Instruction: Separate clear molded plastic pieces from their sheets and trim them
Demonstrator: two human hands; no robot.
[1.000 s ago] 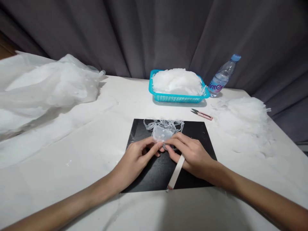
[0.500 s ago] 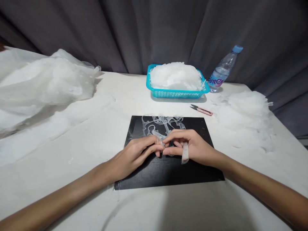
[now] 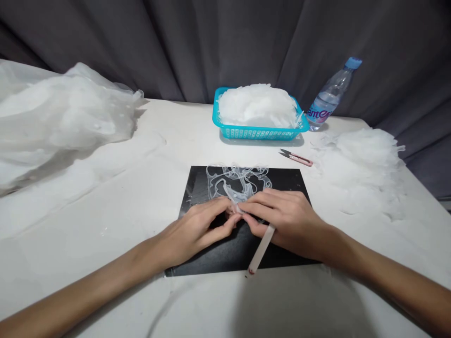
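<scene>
A sheer white lace-like fabric piece [image 3: 243, 188] with curling cut-out edges lies over a black board [image 3: 211, 258]. My left hand [image 3: 207, 223] is closed, thumb and fingers pinching the near end of the fabric. Meeting it there, my right hand [image 3: 285, 213] pinches the same end from the other side. From under the right palm sticks out a narrow pale handle [image 3: 261, 251] with a reddish tip, pointing toward me. Whatever lies at its other end is hidden by the hand.
Beyond the board stands a turquoise basket [image 3: 260, 134] heaped with white pieces. Beside it are a water bottle [image 3: 322, 105] and pink-handled thread snips [image 3: 298, 158]. A white fabric pile [image 3: 366, 164] lies right; a large translucent bag [image 3: 70, 112] sits left. A dark curtain [image 3: 197, 42] hangs behind.
My right hand has turned palm-down over the board, and the pale handle has swung out toward me, showing more length. Both hands stay together at the fabric's near end.
</scene>
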